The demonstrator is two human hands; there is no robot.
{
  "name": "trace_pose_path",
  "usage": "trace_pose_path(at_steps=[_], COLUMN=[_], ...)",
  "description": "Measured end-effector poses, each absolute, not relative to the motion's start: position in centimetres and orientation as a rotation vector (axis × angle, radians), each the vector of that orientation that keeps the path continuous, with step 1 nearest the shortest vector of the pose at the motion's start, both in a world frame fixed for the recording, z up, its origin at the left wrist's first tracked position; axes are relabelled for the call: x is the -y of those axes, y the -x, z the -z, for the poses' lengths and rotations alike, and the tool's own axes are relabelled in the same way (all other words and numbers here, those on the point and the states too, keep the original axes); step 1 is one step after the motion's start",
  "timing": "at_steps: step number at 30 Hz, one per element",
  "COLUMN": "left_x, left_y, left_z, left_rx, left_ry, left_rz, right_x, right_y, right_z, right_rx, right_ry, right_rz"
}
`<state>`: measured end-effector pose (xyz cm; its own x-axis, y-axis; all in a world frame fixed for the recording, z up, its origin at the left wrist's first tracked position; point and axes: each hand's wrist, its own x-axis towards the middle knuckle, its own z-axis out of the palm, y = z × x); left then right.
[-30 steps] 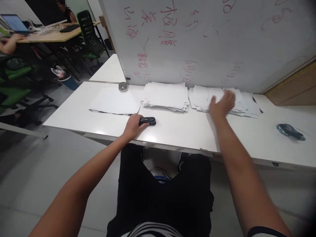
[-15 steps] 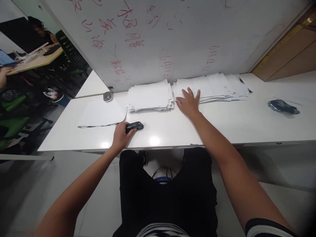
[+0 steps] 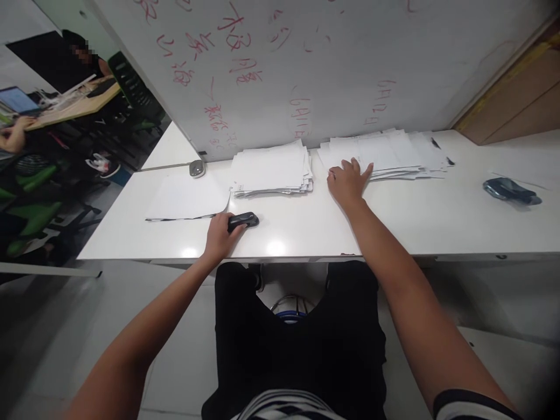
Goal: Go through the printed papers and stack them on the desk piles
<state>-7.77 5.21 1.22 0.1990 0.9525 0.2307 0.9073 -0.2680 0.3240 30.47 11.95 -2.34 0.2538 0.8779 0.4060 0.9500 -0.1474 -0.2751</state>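
Note:
My left hand (image 3: pixel 220 236) is wrapped round the rear of a black stapler (image 3: pixel 245 220) that lies on the white table (image 3: pixel 289 224). My right hand (image 3: pixel 349 184) rests with spread fingers on the near left part of a fanned-out paper stack (image 3: pixel 387 150). Left of that stack, across a small gap, sits a thicker paper stack (image 3: pixel 269 166) with uneven edges. Beside the left hand lies a flat sheet of paper (image 3: pixel 188 195), its near edge dark and one corner curled up.
A small grey rounded device (image 3: pixel 197 169) stands by the whiteboard (image 3: pixel 341 70) at the back. Far right are a clear-wrapped dark object (image 3: pixel 511 191) and a cardboard box (image 3: pixel 514 99). A person (image 3: pixel 87 52) sits at another desk on the left, with green chairs nearby.
My right hand has moved slightly right along with the top sheets of the right stack, widening the gap between the stacks. My left hand stays on the stapler. The view has shifted a little.

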Motion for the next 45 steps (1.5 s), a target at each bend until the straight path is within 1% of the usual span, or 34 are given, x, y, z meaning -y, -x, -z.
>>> trace_pose_path(at_steps=[5,7,11,13,15,18,20,26,33,39,45], left_x=[-5.3,-5.4,-5.5,-5.6,-5.6,-5.7,-5.6,-5.3,-5.3,-5.2,-5.2], left_y=[7.8,7.8,7.9,8.0,8.1,8.2,8.2,8.1,8.0,7.9,8.0], left_z=[-1.1,-1.1,-0.8,-0.6,-0.4,-0.2,-0.2,-0.6,-0.6,-0.7,-0.8], left_rx=[-1.783,-1.767,-1.757,-1.750,-1.736,-1.717,-1.721,-1.728,-1.741,-1.752,-1.744], left_ry=[-2.344,-2.343,-2.346,-2.355,-2.369,-2.380,-2.374,-2.353,-2.324,-2.320,-2.331], left_rz=[-0.613,-0.621,-0.653,-0.673,-0.679,-0.680,-0.684,-0.690,-0.673,-0.655,-0.656], right_x=[-11.4,-11.5,-12.2,-12.5,-12.5,-12.3,-12.2,-12.3,-12.2,-12.2,-12.0], right_y=[-29.2,-26.9,-20.6,-18.2,-17.0,-16.9,-17.3,-17.6,-18.1,-18.1,-18.3], right_z=[0.8,-0.4,-1.5,-1.0,-0.3,0.6,0.8,0.5,0.6,0.6,0.3], right_rx=[1.751,1.831,2.013,2.047,2.074,2.127,2.118,1.876,1.681,1.605,1.605], right_ry=[1.917,1.792,1.697,1.735,1.733,1.623,1.578,1.667,1.647,1.621,1.697], right_rz=[0.261,0.183,-0.133,-0.172,-0.104,0.050,0.084,-0.033,-0.074,-0.067,-0.056])
